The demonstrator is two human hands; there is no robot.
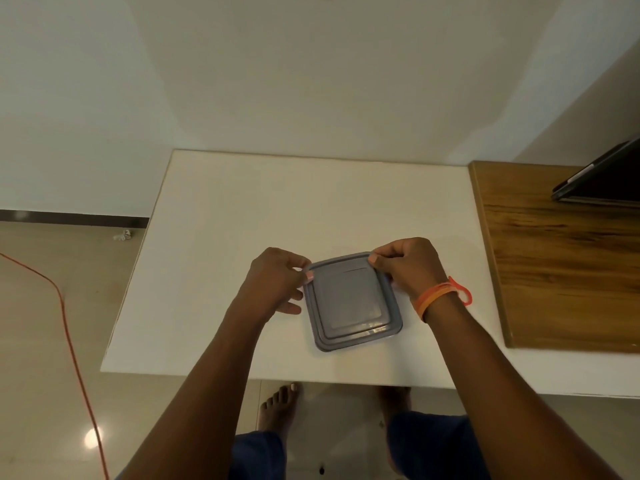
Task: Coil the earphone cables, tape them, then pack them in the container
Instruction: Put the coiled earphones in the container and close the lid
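While the grey lidded container sits centre frame on the white table, left hand pinches its upper-left corner and right hand pinches the upper-right corner, fingers curled. Orange band on right wrist.

I see a white table set against the far wall, its near edge towards me. On it, near the middle and towards the near edge, sits a square grey container with its lid on, lying flat and turned a little askew. At the right, a brown wooden board lies on the table and runs off the right side of the view. On the far right part of that board rests a dark flat device, tilted up, only partly visible.
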